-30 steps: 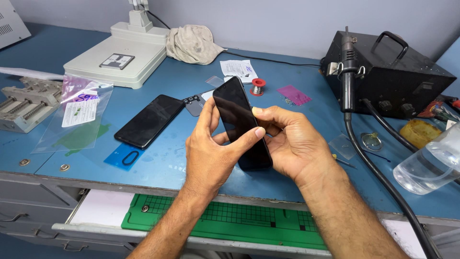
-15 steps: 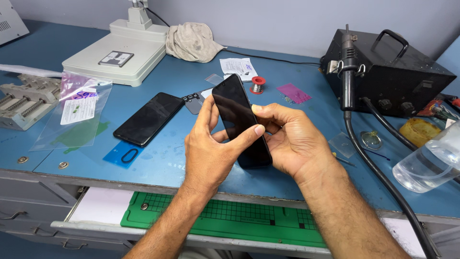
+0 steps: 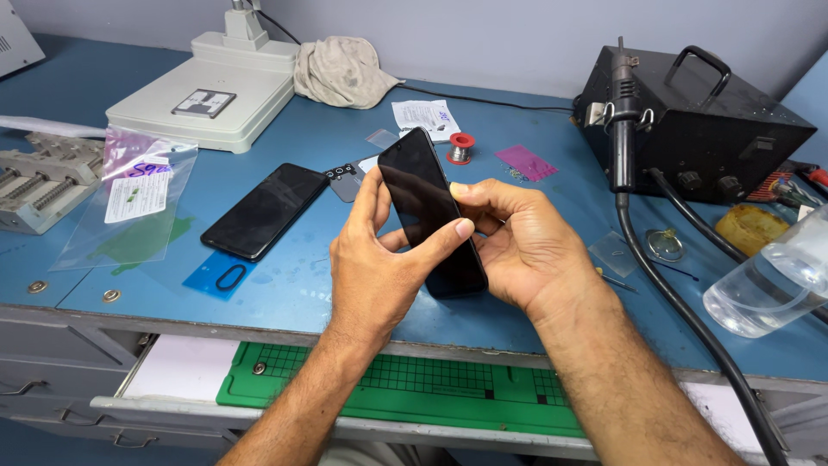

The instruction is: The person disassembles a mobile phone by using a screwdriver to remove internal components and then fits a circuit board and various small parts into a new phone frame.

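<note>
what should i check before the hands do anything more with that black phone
1. Grip: left hand and right hand both hold the black phone, left thumb across its screen: ok.
2. Phone off the blue bench, tilted, dark screen facing the camera: ok.
3. Screen free of cracks or dust: cannot tell, only reflections show.
4. Second phone lies flat to the left, apart from the hands: ok.
5. Hot-air handle parked upright on the black station, its hose running past the right forearm: ok, but close.
6. Clear bottle lies tipped at the right edge: not ok.
</note>
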